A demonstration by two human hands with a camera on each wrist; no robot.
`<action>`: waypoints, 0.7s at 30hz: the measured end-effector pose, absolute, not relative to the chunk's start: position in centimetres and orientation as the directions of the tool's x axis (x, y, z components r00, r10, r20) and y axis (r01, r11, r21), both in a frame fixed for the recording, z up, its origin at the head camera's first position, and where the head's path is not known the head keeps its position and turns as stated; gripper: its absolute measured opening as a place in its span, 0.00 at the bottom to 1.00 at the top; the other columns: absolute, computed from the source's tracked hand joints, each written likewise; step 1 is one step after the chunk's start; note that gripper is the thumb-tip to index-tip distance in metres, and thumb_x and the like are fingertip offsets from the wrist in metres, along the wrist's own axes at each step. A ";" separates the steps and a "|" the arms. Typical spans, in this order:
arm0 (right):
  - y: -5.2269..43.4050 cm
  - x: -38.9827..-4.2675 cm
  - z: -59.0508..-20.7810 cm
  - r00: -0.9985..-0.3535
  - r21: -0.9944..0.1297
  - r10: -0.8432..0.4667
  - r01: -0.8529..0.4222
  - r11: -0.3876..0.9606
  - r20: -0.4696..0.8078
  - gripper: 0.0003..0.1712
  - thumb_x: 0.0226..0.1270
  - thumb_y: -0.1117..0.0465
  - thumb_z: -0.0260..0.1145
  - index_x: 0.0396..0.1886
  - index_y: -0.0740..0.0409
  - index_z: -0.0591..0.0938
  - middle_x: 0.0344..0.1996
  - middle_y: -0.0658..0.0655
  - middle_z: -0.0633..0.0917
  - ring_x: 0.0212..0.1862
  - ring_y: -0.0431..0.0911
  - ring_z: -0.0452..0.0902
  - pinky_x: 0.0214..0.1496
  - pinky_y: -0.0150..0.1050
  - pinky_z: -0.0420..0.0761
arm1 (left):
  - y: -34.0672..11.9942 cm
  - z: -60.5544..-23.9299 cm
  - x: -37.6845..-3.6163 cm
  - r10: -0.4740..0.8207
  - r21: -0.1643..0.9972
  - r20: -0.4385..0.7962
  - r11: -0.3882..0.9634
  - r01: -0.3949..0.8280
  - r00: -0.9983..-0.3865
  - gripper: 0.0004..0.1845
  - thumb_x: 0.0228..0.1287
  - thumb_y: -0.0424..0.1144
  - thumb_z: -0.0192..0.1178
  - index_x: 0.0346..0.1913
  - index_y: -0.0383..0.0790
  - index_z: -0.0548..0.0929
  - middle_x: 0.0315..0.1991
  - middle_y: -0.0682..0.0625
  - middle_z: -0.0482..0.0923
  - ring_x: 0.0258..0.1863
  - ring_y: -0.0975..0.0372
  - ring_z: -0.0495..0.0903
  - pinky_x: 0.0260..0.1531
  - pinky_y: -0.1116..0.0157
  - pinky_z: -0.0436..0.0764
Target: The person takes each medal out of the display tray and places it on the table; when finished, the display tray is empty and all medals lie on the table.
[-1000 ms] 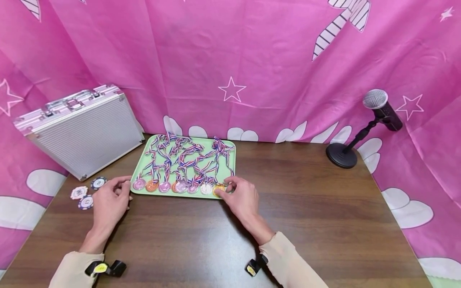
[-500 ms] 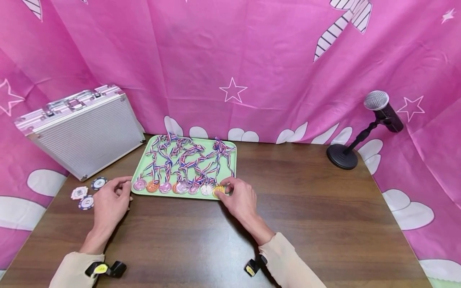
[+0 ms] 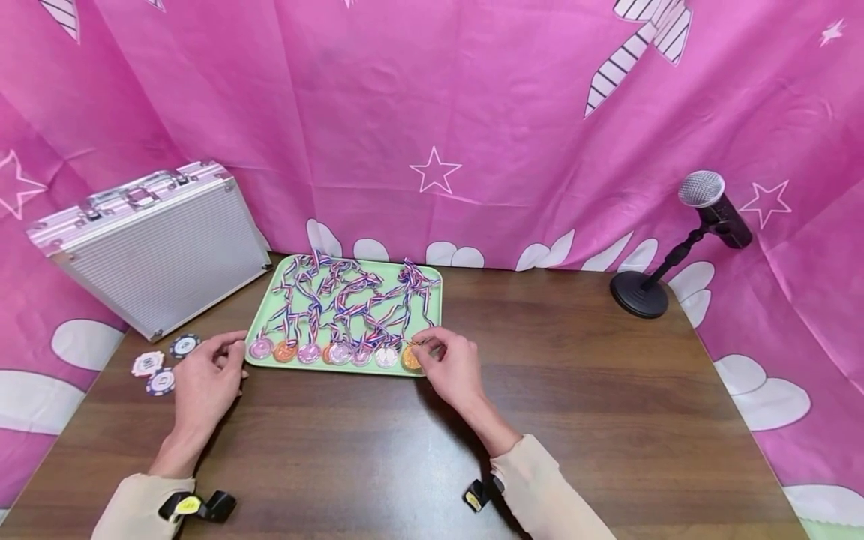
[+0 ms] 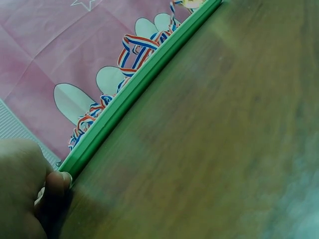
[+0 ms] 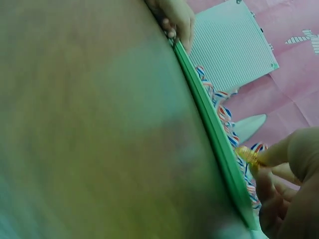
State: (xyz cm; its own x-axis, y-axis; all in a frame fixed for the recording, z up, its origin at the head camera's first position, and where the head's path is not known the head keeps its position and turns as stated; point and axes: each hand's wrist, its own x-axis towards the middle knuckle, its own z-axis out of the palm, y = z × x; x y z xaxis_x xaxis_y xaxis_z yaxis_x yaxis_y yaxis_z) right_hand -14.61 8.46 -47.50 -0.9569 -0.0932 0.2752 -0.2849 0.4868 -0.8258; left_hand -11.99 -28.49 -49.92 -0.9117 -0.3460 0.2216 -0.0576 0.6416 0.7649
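Note:
A light green tray [image 3: 432,315] sits at the back middle of the wooden table, holding several medals with red, white and blue ribbons [image 3: 351,296]. My right hand [image 3: 448,365] pinches the gold medal [image 3: 410,357] at the tray's front right corner and tilts it up off the tray; the right wrist view shows the gold medal [image 5: 247,155] held between fingertips above the tray rim [image 5: 209,124]. My left hand [image 3: 202,375] rests on the table at the tray's front left corner, a fingertip [image 4: 56,181] touching the tray edge [image 4: 134,92].
A closed silver metal case [image 3: 151,244] leans at the back left. Three poker chips [image 3: 162,364] lie by my left hand. A microphone on a round black stand [image 3: 664,262] is at the back right. Pink cloth [image 3: 432,112] surrounds the table.
My right hand has closed its fingers on the gold medal and lifted its edge off the tray. The left hand has stayed where it was.

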 end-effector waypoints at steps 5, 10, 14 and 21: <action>9.1 -15.0 -46.0 -0.970 -0.912 -0.080 -0.242 0.331 0.229 0.05 0.70 0.71 0.77 0.43 0.60 0.94 0.29 0.58 0.92 0.22 0.49 0.86 0.25 0.28 0.79 | -28.5 -49.9 -12.1 -0.366 0.775 0.202 0.627 -0.080 -0.908 0.18 0.84 0.41 0.60 0.61 0.32 0.90 0.24 0.45 0.87 0.10 0.69 0.77 0.11 0.70 0.75; 9.9 -15.0 -44.2 -0.981 -0.965 -0.077 -0.188 0.184 0.176 0.06 0.73 0.71 0.75 0.47 0.63 0.93 0.29 0.60 0.91 0.22 0.62 0.86 0.20 0.32 0.79 | -28.4 -50.1 -12.1 -0.390 0.788 0.198 0.608 -0.091 -0.899 0.17 0.83 0.41 0.61 0.61 0.34 0.91 0.23 0.48 0.86 0.10 0.70 0.77 0.10 0.71 0.74; 10.7 -14.9 -42.6 -0.985 -0.983 -0.068 -0.163 0.086 0.158 0.08 0.74 0.72 0.74 0.49 0.68 0.92 0.29 0.58 0.90 0.20 0.55 0.84 0.20 0.34 0.81 | -28.3 -50.1 -12.1 -0.392 0.789 0.210 0.609 -0.082 -0.896 0.17 0.82 0.40 0.59 0.62 0.37 0.91 0.22 0.48 0.86 0.11 0.70 0.77 0.11 0.71 0.75; 12.4 -14.7 -38.5 -0.973 -0.975 -0.072 -0.214 -0.053 0.217 0.11 0.75 0.75 0.70 0.53 0.76 0.88 0.28 0.52 0.90 0.19 0.41 0.82 0.21 0.32 0.82 | -28.4 -50.1 -12.1 -0.390 0.786 0.215 0.614 -0.079 -0.895 0.17 0.82 0.39 0.59 0.62 0.39 0.92 0.21 0.49 0.86 0.10 0.71 0.77 0.10 0.71 0.73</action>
State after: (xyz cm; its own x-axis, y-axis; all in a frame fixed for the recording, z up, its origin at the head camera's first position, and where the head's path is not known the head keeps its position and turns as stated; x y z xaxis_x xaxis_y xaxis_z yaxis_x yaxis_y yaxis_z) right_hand -14.69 12.40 -38.51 -0.9735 -0.0717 0.2172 -0.2137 -0.0531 -0.9755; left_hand -12.05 -28.38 -50.08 -0.8953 -0.3902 0.2147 -0.0791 0.6137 0.7855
